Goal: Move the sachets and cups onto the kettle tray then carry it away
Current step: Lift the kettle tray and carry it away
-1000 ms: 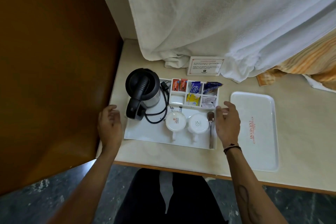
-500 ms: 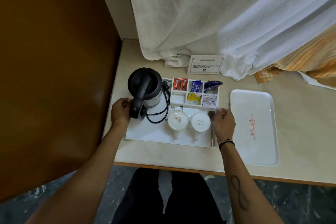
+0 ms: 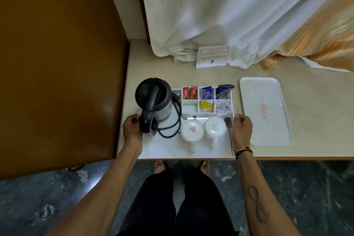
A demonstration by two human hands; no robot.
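Observation:
The white kettle tray (image 3: 164, 149) lies on the beige counter, its near edge level with the counter's front edge. On it stand a black kettle (image 3: 153, 99) with a coiled cord, two white cups (image 3: 203, 130) turned upside down, a spoon (image 3: 228, 122), and a divided box of sachets (image 3: 206, 97) in red, blue, yellow and white. My left hand (image 3: 132, 130) grips the tray's left side handle. My right hand (image 3: 241, 127) grips the right side handle.
A second white tray (image 3: 265, 111) with red print lies bare to the right. A printed card (image 3: 212, 56) stands at the back under a hanging white cloth (image 3: 220, 15). A brown wooden panel (image 3: 57, 63) walls the left side. Dark floor and my legs are below.
Both hands closed in from beside the tray and now hold its two side handles. The tray has come toward the counter's front edge.

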